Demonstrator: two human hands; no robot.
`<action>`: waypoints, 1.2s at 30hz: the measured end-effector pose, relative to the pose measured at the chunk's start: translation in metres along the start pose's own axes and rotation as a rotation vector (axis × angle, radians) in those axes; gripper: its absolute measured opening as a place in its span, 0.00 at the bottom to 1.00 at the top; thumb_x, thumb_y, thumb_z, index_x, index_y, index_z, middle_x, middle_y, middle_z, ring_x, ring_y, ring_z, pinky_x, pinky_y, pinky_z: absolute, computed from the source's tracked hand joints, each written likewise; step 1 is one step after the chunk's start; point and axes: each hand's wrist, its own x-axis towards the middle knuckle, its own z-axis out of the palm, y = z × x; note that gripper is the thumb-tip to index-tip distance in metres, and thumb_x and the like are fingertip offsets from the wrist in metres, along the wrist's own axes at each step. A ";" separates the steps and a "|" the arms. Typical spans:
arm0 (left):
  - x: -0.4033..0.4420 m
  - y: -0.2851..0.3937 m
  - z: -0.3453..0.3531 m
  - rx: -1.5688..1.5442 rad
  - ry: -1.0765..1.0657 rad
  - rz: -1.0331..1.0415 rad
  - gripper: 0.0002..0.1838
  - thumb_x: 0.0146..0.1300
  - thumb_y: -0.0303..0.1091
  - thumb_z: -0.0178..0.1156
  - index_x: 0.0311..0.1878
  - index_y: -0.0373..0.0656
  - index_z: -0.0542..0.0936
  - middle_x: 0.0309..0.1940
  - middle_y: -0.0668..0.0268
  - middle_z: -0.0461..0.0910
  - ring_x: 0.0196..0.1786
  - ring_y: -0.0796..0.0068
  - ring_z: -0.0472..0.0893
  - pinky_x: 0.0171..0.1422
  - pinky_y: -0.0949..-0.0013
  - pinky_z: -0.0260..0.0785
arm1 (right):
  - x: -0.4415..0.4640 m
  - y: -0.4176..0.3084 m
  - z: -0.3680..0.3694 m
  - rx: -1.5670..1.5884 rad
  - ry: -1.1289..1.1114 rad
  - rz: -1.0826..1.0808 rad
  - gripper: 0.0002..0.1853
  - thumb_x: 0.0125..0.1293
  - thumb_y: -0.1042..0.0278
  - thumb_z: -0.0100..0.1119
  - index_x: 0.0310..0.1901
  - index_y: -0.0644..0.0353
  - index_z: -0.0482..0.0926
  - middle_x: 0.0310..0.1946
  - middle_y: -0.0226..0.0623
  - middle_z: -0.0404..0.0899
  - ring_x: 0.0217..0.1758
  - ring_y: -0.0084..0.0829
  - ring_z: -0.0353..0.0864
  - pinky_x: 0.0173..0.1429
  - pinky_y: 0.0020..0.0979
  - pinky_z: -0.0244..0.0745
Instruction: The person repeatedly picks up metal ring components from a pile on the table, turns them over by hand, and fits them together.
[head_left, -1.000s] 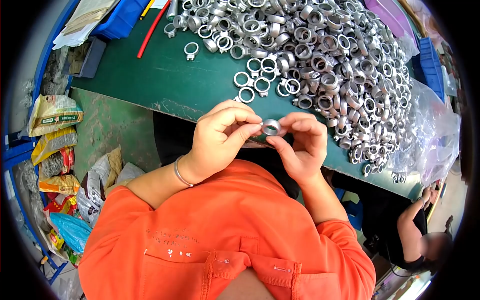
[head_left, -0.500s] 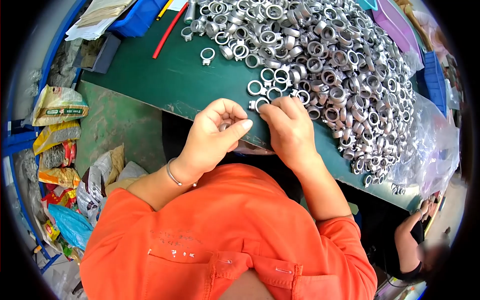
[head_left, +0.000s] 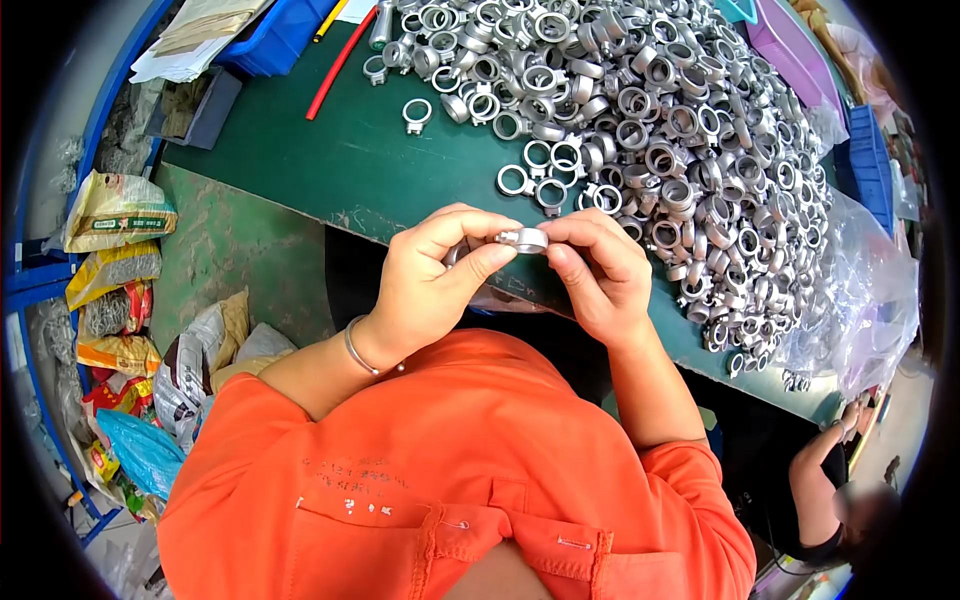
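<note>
Ring [head_left: 533,241]: one, metal, with a small lug on its left side. Position: between the fingertips of two bare hands, just off the near edge of the green tabletop [head_left: 290,150] as seen from above.

Left hand [head_left: 425,275]: thumb and index finger pinch the ring at its lug; the ring lies to the right of these fingertips. Part of something metallic shows inside the curled fingers; too hidden to identify. One bracelet [head_left: 353,350] on the wrist.

Right hand [head_left: 608,285]: thumb and index finger grasp the ring's opposite side; the ring lies to the left of them.

Tabletop: one large heap [head_left: 680,155] of similar metal rings, overlapping, too many to count, spread from the far edge toward the near right corner. One cluster [head_left: 552,209] of four rings at the heap's near left side, beyond the hands. One separate ring [head_left: 414,129] farther left, apart from the heap. Toward the far left: one red rod [head_left: 341,66], one yellow rod [head_left: 327,21], one blue bin [head_left: 272,42].

Right side: one purple bin [head_left: 795,50] beside the heap, crumpled clear plastic [head_left: 860,290] along the right edge, one other person [head_left: 820,485] near the near right corner.
</note>
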 end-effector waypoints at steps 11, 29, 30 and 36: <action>0.003 0.001 0.003 -0.181 -0.062 -0.129 0.04 0.59 0.24 0.60 0.37 0.36 0.79 0.32 0.72 0.77 0.32 0.87 0.73 0.37 0.82 0.65 | -0.004 0.003 0.004 -0.102 -0.036 -0.190 0.10 0.50 0.83 0.62 0.35 0.63 0.76 0.29 0.38 0.76 0.29 0.35 0.75 0.32 0.28 0.71; 0.002 0.014 0.008 -0.718 -0.047 -0.607 0.15 0.72 0.37 0.40 0.53 0.38 0.67 0.38 0.63 0.76 0.33 0.77 0.78 0.30 0.77 0.74 | 0.003 -0.011 -0.001 -0.046 -0.205 -0.234 0.13 0.49 0.77 0.66 0.38 0.63 0.77 0.42 0.42 0.76 0.42 0.38 0.76 0.45 0.32 0.72; 0.002 0.006 0.004 -0.796 -0.066 -0.669 0.13 0.71 0.37 0.43 0.50 0.38 0.69 0.36 0.64 0.76 0.31 0.78 0.77 0.27 0.78 0.71 | 0.005 -0.015 -0.003 -0.093 -0.236 -0.236 0.12 0.50 0.75 0.66 0.38 0.62 0.77 0.42 0.41 0.76 0.41 0.38 0.75 0.45 0.33 0.71; 0.000 0.005 0.002 -0.590 -0.178 -0.577 0.05 0.64 0.31 0.56 0.36 0.40 0.74 0.26 0.68 0.75 0.26 0.82 0.74 0.21 0.82 0.63 | 0.019 -0.010 -0.004 -0.898 -0.119 -0.089 0.09 0.49 0.72 0.60 0.35 0.58 0.78 0.35 0.32 0.72 0.39 0.35 0.71 0.43 0.34 0.62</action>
